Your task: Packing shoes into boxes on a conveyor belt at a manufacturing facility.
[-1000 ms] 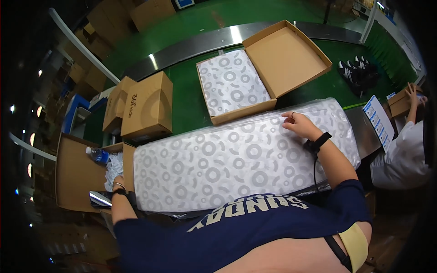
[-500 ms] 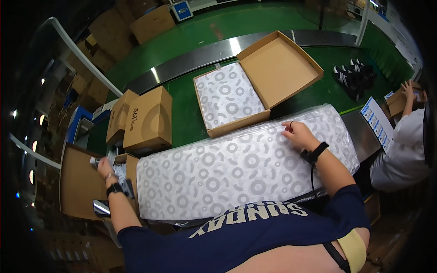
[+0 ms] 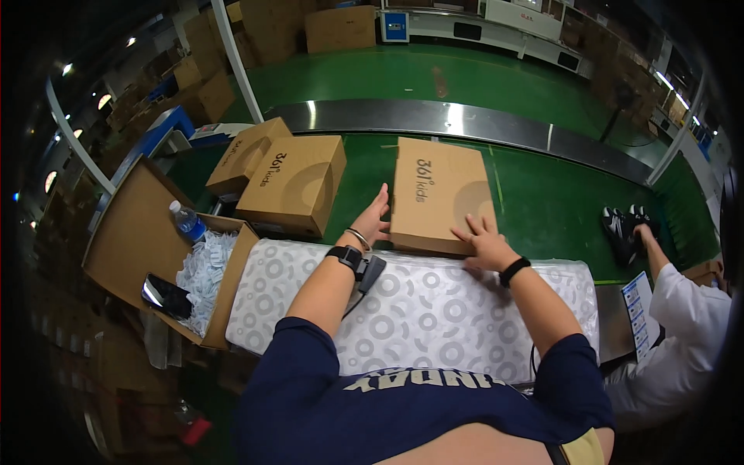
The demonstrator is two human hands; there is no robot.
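A closed brown cardboard shoe box (image 3: 438,186) lies on the green belt just beyond a stack of white sheets printed with grey rings (image 3: 422,314). My left hand (image 3: 373,222) presses against the box's left side, wearing a bracelet and a black watch. My right hand (image 3: 483,241) lies with fingers spread on the lid's near right corner. Both forearms reach across the patterned sheets.
Two more closed brown boxes (image 3: 293,183) (image 3: 246,155) stand to the left. An open carton (image 3: 132,232) at the left holds a water bottle (image 3: 187,221), white paper and a dark device (image 3: 166,295). At the right a person in white (image 3: 674,341) touches black shoes (image 3: 625,222). A steel rail (image 3: 465,124) edges the belt.
The box that stood open with patterned paper inside is now shut. My left hand came over from the left carton to the box, and my right hand left the sheets for the lid.
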